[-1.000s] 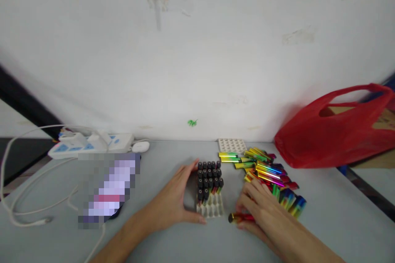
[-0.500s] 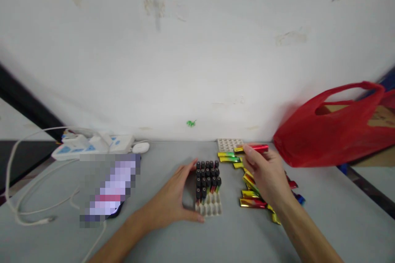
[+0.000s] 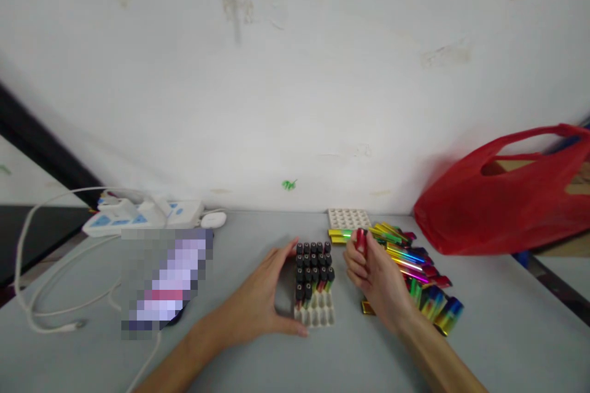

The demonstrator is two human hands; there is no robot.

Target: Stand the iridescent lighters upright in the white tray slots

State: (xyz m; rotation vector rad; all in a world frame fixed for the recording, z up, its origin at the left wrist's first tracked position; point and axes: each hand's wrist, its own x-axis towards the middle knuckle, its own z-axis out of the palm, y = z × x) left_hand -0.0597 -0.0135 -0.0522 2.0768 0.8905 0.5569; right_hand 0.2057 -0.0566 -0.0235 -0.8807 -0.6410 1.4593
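Note:
My left hand (image 3: 262,295) curves round the left side of a pale moulded tray (image 3: 318,317), with fingertips at the back corner and the thumb by the front edge. Upright in the tray's cells stand several shiny tubes with square black ends (image 3: 314,260); the front cells at the right hold none. My right hand (image 3: 380,276) is closed round a shiny red metallic tube (image 3: 361,241), holding it tilted up, its lower part hidden by the fingers. Beside and beyond that hand lies a loose pile of shiny multicoloured tubes (image 3: 405,261).
A second pale tray (image 3: 349,218) lies by the wall. A red bag (image 3: 502,202) stands at the right. On the left are a white power strip (image 3: 179,212), a small white case (image 3: 213,220), a blurred-out phone (image 3: 173,279) and loose white cables (image 3: 50,330).
My right hand has moved left and turned, bringing the red-and-gold tube from lying sideways to pointing up. My left hand keeps its place on the tray. The view has shifted slightly.

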